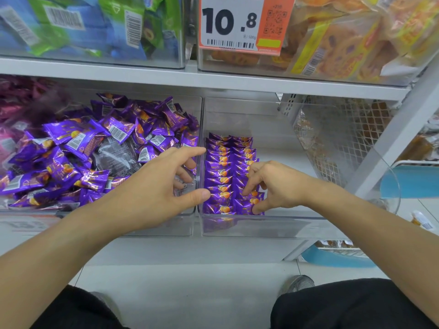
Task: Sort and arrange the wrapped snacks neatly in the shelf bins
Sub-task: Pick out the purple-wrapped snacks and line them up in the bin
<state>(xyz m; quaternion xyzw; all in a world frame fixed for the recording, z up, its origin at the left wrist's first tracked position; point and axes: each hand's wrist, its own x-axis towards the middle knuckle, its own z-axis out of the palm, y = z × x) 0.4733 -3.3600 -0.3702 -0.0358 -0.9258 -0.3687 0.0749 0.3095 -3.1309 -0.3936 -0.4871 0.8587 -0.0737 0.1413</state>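
**Purple snacks lined up in the right bin**

While two neat rows of purple wrapped snacks are seen in the clear right bin, the front packet of the right-hand row is pinched by the right hand. The left hand is spread open, empty, across the wall between the bins, its fingers inside the left bin, where a loose heap of snacks is piled.
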